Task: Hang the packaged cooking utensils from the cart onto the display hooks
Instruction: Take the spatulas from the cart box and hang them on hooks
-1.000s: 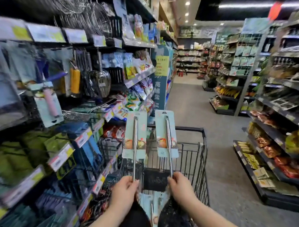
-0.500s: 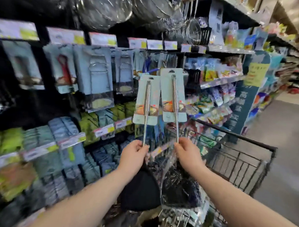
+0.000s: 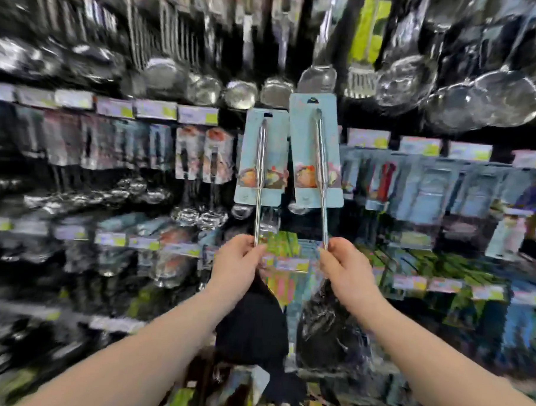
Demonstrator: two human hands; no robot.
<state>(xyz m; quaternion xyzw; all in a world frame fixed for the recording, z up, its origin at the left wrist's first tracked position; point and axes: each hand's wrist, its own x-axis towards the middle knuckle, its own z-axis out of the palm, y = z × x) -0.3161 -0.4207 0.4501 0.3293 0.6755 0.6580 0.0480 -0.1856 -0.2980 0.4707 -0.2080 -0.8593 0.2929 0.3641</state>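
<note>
Steel glints blurrily along the far left of the display, where hanging stainless ladles crowd the upper row and carded utensils hang below a strip of white-and-yellow price tags. Everything back there is smeared by motion, so I cannot pick out individual display hooks.

Moving toward the middle, my left hand is closed around the thin steel handle of the left pale-blue carded spatula, held upright with its black head, apparently matte, hanging below my wrist. Just beside it, my right hand pinches the handle of the right pale-blue carded spatula, held a little higher, its black head wrapped in crinkly clear film. Each flat card has a hang slot at the top and a printed food picture near the bottom. Both cards are raised in front of the shelving, near but apparently not yet on any hook.

Further right hang shiny round strainers above more blue-carded goods.

I judge the task mid-way at best: these two pieces are lifted and facing the display, neither is hung, and the cart is out of view, so I cannot tell how much stock is left.
</note>
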